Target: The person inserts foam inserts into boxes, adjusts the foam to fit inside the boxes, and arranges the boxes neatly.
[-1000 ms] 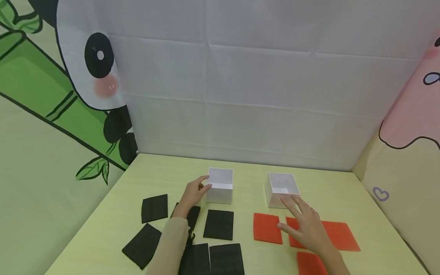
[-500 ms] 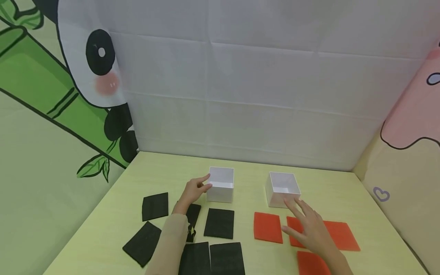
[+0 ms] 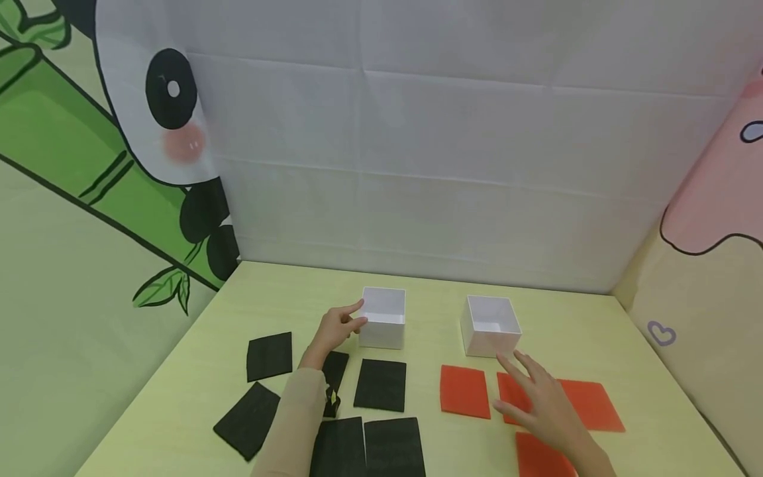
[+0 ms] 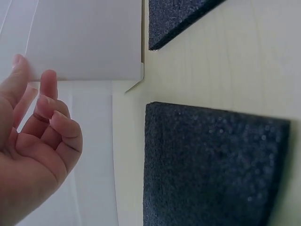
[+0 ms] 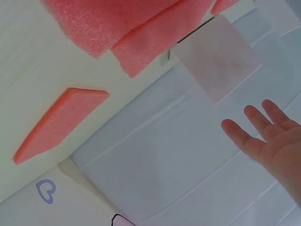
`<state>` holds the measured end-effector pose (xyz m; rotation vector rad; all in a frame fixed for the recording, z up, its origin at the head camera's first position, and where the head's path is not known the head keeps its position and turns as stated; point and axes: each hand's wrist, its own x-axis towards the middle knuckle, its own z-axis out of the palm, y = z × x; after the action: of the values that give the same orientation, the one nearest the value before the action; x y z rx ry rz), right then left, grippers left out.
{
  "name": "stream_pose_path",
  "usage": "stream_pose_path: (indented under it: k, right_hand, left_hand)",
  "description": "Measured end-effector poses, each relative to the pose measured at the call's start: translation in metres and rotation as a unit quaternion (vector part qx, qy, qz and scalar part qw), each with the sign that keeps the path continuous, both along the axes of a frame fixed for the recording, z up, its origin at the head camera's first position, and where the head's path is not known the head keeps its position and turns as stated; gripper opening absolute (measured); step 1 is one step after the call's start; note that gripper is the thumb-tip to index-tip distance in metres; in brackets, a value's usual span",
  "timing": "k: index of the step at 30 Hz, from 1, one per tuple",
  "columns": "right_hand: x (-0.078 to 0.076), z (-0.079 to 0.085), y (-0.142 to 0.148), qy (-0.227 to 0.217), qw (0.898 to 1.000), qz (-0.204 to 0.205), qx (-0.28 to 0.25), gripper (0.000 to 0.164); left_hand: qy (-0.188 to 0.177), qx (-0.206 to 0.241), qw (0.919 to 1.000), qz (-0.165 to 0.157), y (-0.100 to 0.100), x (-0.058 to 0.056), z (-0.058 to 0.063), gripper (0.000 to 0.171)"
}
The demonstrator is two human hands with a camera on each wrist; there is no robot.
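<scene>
In the head view my left hand point(image 3: 335, 328) is at the left side of an open white box point(image 3: 381, 335). Thumb and forefinger are extended to its rim, and the other fingers curl loosely in the left wrist view. My right hand point(image 3: 545, 404) hovers with spread fingers over the orange foam squares point(image 3: 590, 404), just in front of a second white box point(image 3: 491, 343). Nothing is in that hand. Several black foam squares point(image 3: 380, 385) lie around the left forearm, which covers part of one. Another orange foam square point(image 3: 465, 392) lies left of the right hand.
Both boxes stand apart toward the back of the pale table point(image 3: 435, 324). A white cloth backdrop point(image 3: 417, 165) rises right behind it. Printed panels with cartoon figures close in the left and right sides.
My right hand has drifted slightly right and back toward me, away from the right box. The left hand stays at the left box, and the foam squares lie as before.
</scene>
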<state>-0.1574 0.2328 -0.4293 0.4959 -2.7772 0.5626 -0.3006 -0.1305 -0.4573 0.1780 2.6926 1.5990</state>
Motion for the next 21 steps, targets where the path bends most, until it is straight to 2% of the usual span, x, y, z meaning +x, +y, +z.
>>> stream_pose_path:
  k: [8,17,21]
  right_hand:
    - [0.007,-0.001,0.003,-0.040,0.999,-0.014,0.018,0.068]
    - [0.015,-0.012,0.010,-0.029,1.000,0.000,0.008,0.067]
    - [0.019,-0.016,0.014,-0.028,0.999,0.006,0.021,0.067]
  left_hand:
    - [0.004,0.002,1.0000,-0.005,-0.001,0.002,0.002,0.048]
    - [-0.001,-0.002,1.0000,-0.004,0.000,0.001,0.002,0.049]
    - [0.001,-0.003,1.0000,-0.005,0.000,0.001,0.002,0.049]
